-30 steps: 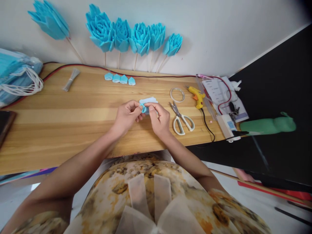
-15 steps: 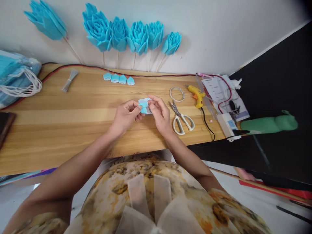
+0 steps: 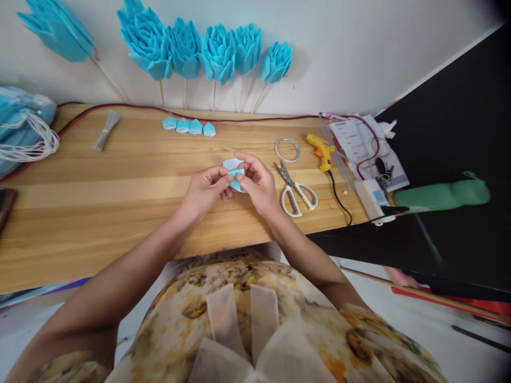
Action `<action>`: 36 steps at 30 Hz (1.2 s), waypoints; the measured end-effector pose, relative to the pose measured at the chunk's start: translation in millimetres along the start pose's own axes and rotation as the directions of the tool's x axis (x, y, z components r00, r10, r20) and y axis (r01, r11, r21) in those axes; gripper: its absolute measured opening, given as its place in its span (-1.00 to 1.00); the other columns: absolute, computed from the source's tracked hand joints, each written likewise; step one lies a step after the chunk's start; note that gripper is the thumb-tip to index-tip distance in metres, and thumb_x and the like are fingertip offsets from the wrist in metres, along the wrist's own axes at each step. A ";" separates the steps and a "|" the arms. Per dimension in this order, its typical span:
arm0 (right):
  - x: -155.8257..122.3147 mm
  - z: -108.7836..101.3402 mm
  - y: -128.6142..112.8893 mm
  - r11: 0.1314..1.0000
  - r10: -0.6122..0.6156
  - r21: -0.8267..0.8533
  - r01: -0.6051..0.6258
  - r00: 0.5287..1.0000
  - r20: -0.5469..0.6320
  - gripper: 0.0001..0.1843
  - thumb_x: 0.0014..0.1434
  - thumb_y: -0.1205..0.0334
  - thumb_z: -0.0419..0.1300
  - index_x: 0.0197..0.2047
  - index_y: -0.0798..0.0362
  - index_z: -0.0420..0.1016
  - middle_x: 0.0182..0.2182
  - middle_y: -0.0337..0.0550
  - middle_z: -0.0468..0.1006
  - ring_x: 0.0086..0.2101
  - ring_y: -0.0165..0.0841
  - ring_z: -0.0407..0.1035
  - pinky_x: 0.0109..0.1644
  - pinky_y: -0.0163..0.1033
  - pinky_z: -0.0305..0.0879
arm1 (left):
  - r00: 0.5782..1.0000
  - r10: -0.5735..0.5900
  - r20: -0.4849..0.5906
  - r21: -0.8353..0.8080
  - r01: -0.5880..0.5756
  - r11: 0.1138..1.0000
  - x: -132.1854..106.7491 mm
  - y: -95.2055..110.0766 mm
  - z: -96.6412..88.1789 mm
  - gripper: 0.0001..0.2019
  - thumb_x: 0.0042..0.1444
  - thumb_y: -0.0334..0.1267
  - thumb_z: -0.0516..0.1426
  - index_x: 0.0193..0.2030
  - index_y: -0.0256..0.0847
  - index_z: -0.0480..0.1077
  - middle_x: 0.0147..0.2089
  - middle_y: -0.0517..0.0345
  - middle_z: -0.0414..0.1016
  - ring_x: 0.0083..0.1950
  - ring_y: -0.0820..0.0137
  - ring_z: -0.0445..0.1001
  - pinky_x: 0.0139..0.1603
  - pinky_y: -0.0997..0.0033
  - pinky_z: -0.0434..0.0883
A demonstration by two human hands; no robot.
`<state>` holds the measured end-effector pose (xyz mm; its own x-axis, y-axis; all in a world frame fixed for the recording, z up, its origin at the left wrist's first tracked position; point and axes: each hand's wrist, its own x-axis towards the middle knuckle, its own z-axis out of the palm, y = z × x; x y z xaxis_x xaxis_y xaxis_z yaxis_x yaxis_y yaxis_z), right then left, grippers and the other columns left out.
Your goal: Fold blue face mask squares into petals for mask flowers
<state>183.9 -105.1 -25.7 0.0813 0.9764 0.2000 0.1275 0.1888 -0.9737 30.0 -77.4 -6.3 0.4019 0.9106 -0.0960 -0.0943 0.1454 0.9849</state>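
Observation:
A small piece of light blue, fabric-like material point(image 3: 236, 173) is pinched between both hands above the table's front half. My left hand point(image 3: 207, 189) grips its left edge with thumb and fingers. My right hand point(image 3: 258, 183) holds the right side, its thumb pressed on a folded part. Behind them, several small folded blue pieces point(image 3: 195, 126) lie in a row. White-handled scissors point(image 3: 294, 191) rest just right of my right hand, blades pointing away, and a roll of clear tape point(image 3: 287, 150) lies beyond the scissors.
Several blue flowers on sticks point(image 3: 217, 53) lean on the wall. To the right are a yellow glue gun point(image 3: 320, 150), a power strip point(image 3: 372, 199), papers point(image 3: 355, 141) and a green bottle point(image 3: 441, 196). At left sit a plastic bag point(image 3: 24, 114) and a bundle of ties point(image 3: 106, 131).
My right thumb has moved left onto the blue piece, and its near part is now folded over. The view has shifted slightly.

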 end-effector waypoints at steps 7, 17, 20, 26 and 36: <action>1.5 -2.0 2.2 0.999 0.028 0.022 -0.027 0.999 -0.037 -0.56 0.20 -0.03 0.26 0.11 -0.07 0.45 -0.23 -0.22 0.54 -0.27 -0.39 0.45 -0.22 -0.27 0.47 | 0.996 -0.023 0.087 -0.105 0.033 0.994 -3.3 6.2 -1.4 -0.82 0.07 -0.15 0.29 -0.36 -0.24 0.51 -0.49 0.15 0.51 -0.49 0.47 0.44 -0.43 0.49 0.41; 1.3 -0.8 4.1 0.999 0.028 0.014 -0.028 1.000 0.012 -0.54 0.17 -0.10 0.30 0.07 -0.09 0.48 -0.26 -0.24 0.52 -0.29 -0.40 0.44 -0.24 -0.27 0.49 | 0.999 -0.032 -0.024 -0.042 0.031 0.999 0.5 2.3 -1.9 -0.80 0.07 -0.16 0.29 -0.43 -0.24 0.47 -0.56 0.19 0.47 -0.56 0.50 0.40 -0.51 0.53 0.38; 1.1 -3.5 1.4 0.997 0.031 0.065 -0.036 0.997 0.073 -0.53 0.16 -0.08 0.31 0.09 -0.09 0.48 -0.21 -0.23 0.53 -0.22 -0.37 0.46 -0.16 -0.22 0.50 | 0.997 -0.030 -0.072 -0.074 0.024 0.997 2.8 -0.2 -2.5 -0.82 0.07 -0.20 0.29 -0.46 -0.23 0.47 -0.56 0.22 0.46 -0.58 0.53 0.36 -0.54 0.54 0.37; -5.6 -22.8 -17.9 0.980 -0.095 -0.167 0.108 0.992 0.085 -0.58 0.30 0.03 0.17 0.20 -0.15 0.42 0.08 -0.13 0.54 0.03 -0.26 0.43 0.07 -0.07 0.46 | 0.989 -0.050 -0.136 -0.117 0.035 0.993 7.0 -1.3 -6.3 -0.80 0.07 -0.20 0.29 -0.48 -0.23 0.46 -0.56 0.24 0.40 -0.58 0.55 0.31 -0.58 0.56 0.36; -3.4 -40.1 -20.1 0.608 -0.393 -0.600 0.520 0.854 0.341 -0.63 0.28 0.25 0.17 0.14 -0.21 0.41 0.25 -0.15 0.40 0.24 -0.11 0.26 0.34 0.22 0.15 | 0.991 -0.035 -0.128 -0.141 0.017 0.990 6.3 -4.0 -6.3 -0.79 0.06 -0.17 0.30 -0.46 -0.25 0.48 -0.56 0.22 0.43 -0.57 0.53 0.35 -0.57 0.54 0.36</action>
<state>220.7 -116.4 -2.4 -0.3179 0.7954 0.5161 0.7132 0.5593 -0.4226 27.1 -69.8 -11.8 0.2853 0.9469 -0.1483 -0.2151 0.2140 0.9528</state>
